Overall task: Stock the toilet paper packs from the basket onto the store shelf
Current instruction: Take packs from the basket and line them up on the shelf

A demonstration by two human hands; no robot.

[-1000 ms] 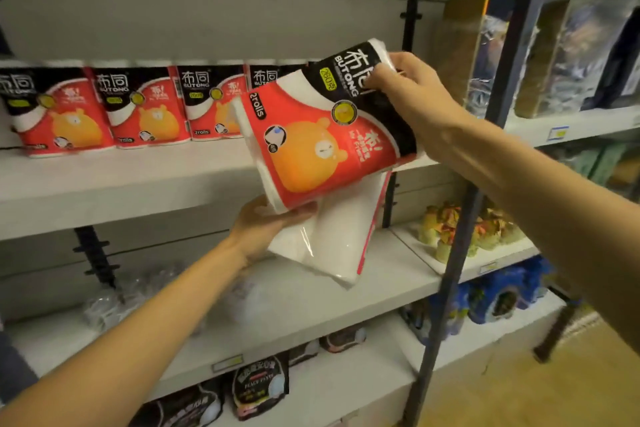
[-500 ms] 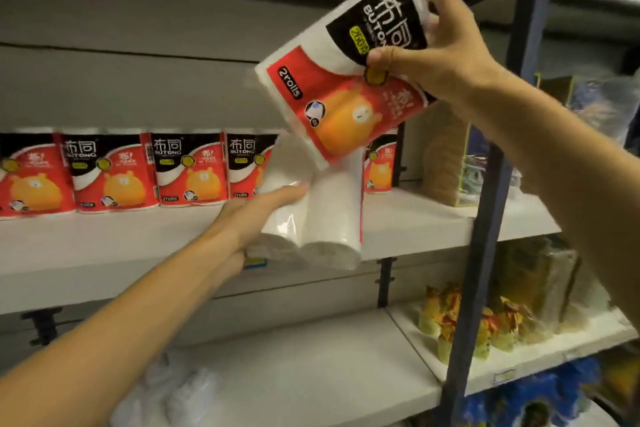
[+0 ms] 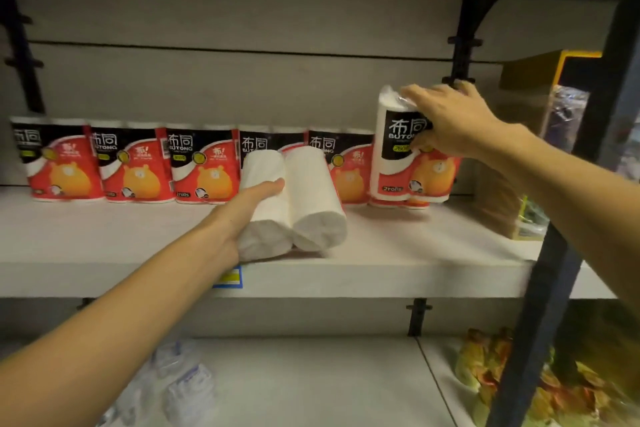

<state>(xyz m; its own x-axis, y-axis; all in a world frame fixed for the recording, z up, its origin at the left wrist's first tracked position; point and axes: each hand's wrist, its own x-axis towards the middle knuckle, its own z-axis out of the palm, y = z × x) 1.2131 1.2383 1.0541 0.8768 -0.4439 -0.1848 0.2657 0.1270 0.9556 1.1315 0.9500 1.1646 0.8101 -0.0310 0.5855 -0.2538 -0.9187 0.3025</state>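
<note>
Both packs have come down to the shelf (image 3: 381,274): my right hand (image 3: 453,121), fingers clamped on the red pack (image 3: 398,156), sets it upright at the row's right end; my left hand (image 3: 249,204) cups the white-side pack (image 3: 304,198) near the front edge, to stand next.

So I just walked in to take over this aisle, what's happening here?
A person is stocking toilet paper. The right hand grips the top of a red pack, standing it at the right end of the row on the shelf. The left hand holds a second pack, tilted at the shelf's front.
</note>
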